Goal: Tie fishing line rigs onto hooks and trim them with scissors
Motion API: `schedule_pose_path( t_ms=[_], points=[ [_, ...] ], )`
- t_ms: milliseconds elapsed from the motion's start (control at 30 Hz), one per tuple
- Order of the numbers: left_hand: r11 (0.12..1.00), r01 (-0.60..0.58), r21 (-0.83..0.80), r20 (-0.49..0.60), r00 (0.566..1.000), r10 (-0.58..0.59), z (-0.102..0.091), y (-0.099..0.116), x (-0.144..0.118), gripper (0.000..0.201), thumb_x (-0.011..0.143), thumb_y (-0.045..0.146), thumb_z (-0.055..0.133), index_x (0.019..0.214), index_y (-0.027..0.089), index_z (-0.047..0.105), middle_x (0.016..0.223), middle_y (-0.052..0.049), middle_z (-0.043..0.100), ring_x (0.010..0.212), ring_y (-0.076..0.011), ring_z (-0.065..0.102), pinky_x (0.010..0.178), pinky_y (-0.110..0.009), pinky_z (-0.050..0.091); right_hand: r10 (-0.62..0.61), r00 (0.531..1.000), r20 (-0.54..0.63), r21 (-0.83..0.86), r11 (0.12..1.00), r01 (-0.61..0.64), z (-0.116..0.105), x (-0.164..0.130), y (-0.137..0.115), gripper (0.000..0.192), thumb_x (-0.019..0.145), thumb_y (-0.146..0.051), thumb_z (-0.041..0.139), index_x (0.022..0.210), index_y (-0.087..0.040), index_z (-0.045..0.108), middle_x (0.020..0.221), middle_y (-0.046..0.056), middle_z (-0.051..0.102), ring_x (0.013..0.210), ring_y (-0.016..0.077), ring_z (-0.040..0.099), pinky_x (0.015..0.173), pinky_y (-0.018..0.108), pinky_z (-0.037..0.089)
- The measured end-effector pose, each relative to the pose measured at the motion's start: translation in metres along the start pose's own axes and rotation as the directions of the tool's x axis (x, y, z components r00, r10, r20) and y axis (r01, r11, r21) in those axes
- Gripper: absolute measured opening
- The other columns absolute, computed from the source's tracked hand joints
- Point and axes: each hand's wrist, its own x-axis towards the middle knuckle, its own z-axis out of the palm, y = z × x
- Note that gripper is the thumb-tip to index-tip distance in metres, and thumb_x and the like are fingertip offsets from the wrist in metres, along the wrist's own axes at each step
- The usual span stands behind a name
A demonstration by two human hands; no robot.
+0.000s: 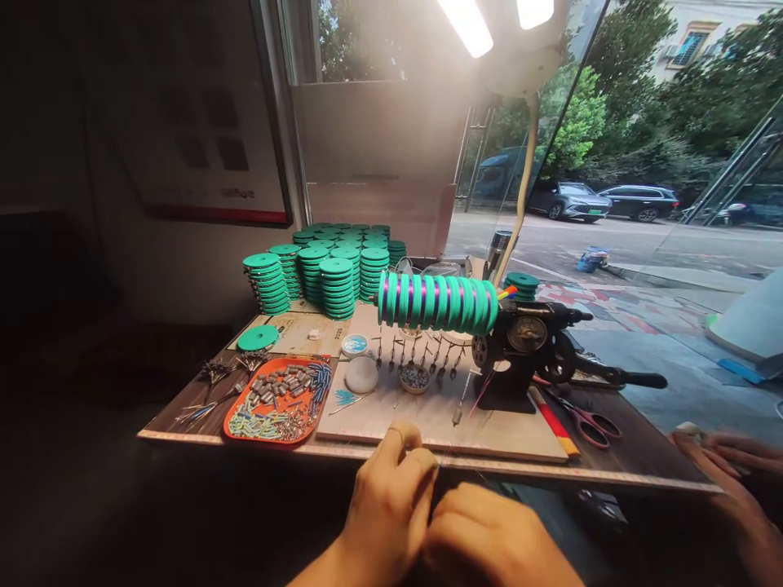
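My left hand (391, 497) and my right hand (483, 534) are close together just below the table's front edge (379, 450), fingers curled and pinched. A very thin line seems to run between the fingertips, but it is too fine to make out. Straight ahead, a row of green spools (437, 302) sits on the shaft of a black hand-crank winder (529, 350), with small weighted hooks hanging below the row.
An orange tray (278, 401) of small metal parts lies at the left. Stacks of green spools (324, 273) stand behind. Red-handled scissors (581, 420) and a small bowl (414, 377) rest on the board. Another person's hands (734, 465) are at the right edge.
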Motion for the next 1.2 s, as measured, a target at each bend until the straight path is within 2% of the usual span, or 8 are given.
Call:
schedule_pose_path(
  t_ms=[233, 433, 567, 733, 867, 967, 1067, 1200],
  points=[
    [0.946, -0.207, 0.248, -0.209, 0.942, 0.261, 0.007, -0.007, -0.008, 0.017, 0.08, 0.016, 0.04, 0.077, 0.015, 0.057, 0.078, -0.01, 0.054, 0.066, -0.0183, 0.058, 0.053, -0.025, 0.048, 0.082, 0.986, 0.145, 0.243, 0.963, -0.116, -0.035, 0.052, -0.002, 0.022, 0.082, -0.015, 0.044, 0.063, -0.018, 0.055, 0.06, -0.001, 0.059, 0.054, 0.0093, 0.052, 0.052, 0.018, 0.039],
    [0.816, -0.339, 0.467, -0.245, 0.838, 0.488, 0.008, -0.011, -0.008, 0.023, 0.074, 0.002, 0.045, 0.087, 0.012, 0.061, 0.079, -0.012, 0.063, 0.067, -0.0176, 0.058, 0.056, -0.024, 0.047, 0.435, 0.76, 0.483, 0.441, 0.628, -0.641, -0.023, 0.102, 0.024, 0.014, 0.07, -0.014, 0.056, 0.056, -0.014, 0.054, 0.05, -0.004, 0.05, 0.044, 0.0067, 0.044, 0.043, 0.018, 0.034],
    [0.996, -0.084, -0.028, -0.135, 0.988, 0.08, -0.003, -0.002, 0.001, 0.017, 0.072, 0.003, 0.049, 0.069, 0.013, 0.061, 0.065, -0.006, 0.059, 0.063, -0.015, 0.052, 0.055, -0.023, 0.04, 0.425, 0.799, 0.426, 0.407, 0.698, -0.589, -0.017, 0.092, 0.028, 0.006, 0.072, -0.014, 0.055, 0.073, -0.012, 0.061, 0.061, 0.0, 0.059, 0.048, 0.0071, 0.046, 0.046, 0.019, 0.037],
    [0.09, 0.744, -0.662, 0.559, 0.57, -0.603, -0.015, 0.002, 0.018, 0.012, 0.06, 0.015, 0.065, 0.058, 0.012, 0.054, 0.058, 0.003, 0.047, 0.044, -0.0024, 0.03, 0.036, -0.013, 0.012, -0.229, 0.967, -0.113, -0.237, 0.951, 0.198, -0.023, 0.025, 0.022, 0.024, 0.086, -0.012, 0.04, 0.082, -0.013, 0.063, 0.069, 0.007, 0.065, 0.055, 0.0131, 0.052, 0.051, 0.026, 0.037],
    [-0.1, 0.754, -0.65, 0.664, 0.499, -0.556, -0.013, 0.004, 0.018, 0.02, 0.054, 0.018, 0.068, 0.061, 0.012, 0.05, 0.065, 0.001, 0.048, 0.044, 0.0005, 0.029, 0.036, -0.011, 0.006, -0.454, 0.89, -0.038, -0.473, 0.793, 0.385, -0.005, -0.007, 0.03, 0.024, 0.085, -0.008, 0.04, 0.086, -0.01, 0.064, 0.065, 0.008, 0.065, 0.054, 0.0156, 0.051, 0.05, 0.03, 0.035],
    [-0.161, 0.735, -0.659, 0.683, 0.495, -0.537, -0.009, 0.009, 0.016, 0.024, 0.054, 0.02, 0.069, 0.063, 0.013, 0.049, 0.068, 0.001, 0.047, 0.046, 0.0004, 0.03, 0.036, -0.01, 0.007, -0.104, 0.976, -0.191, -0.116, 0.99, 0.083, 0.014, -0.017, 0.037, 0.017, 0.086, -0.016, 0.044, 0.085, -0.015, 0.061, 0.066, 0.005, 0.061, 0.057, 0.0147, 0.051, 0.051, 0.027, 0.039],
    [0.047, 0.718, -0.695, 0.596, 0.611, -0.521, -0.005, 0.01, 0.015, 0.017, 0.058, 0.019, 0.067, 0.06, 0.013, 0.05, 0.063, 0.002, 0.043, 0.047, -0.0027, 0.031, 0.037, -0.012, 0.014, 0.398, 0.916, -0.058, 0.407, 0.847, -0.342, 0.026, -0.026, 0.032, 0.021, 0.087, -0.03, 0.046, 0.071, -0.018, 0.055, 0.069, 0.001, 0.058, 0.064, 0.0133, 0.056, 0.057, 0.023, 0.046],
    [0.906, 0.291, -0.307, 0.123, 0.956, -0.265, -0.002, 0.003, 0.007, 0.013, 0.071, 0.01, 0.052, 0.06, 0.015, 0.054, 0.078, -0.003, 0.048, 0.068, -0.0118, 0.048, 0.061, -0.021, 0.041, 0.3, 0.941, 0.157, 0.29, 0.896, -0.335, 0.013, -0.025, 0.01, 0.014, 0.078, -0.021, 0.054, 0.065, -0.018, 0.057, 0.065, 0.0, 0.059, 0.059, 0.0111, 0.056, 0.054, 0.018, 0.043]
  ],
)
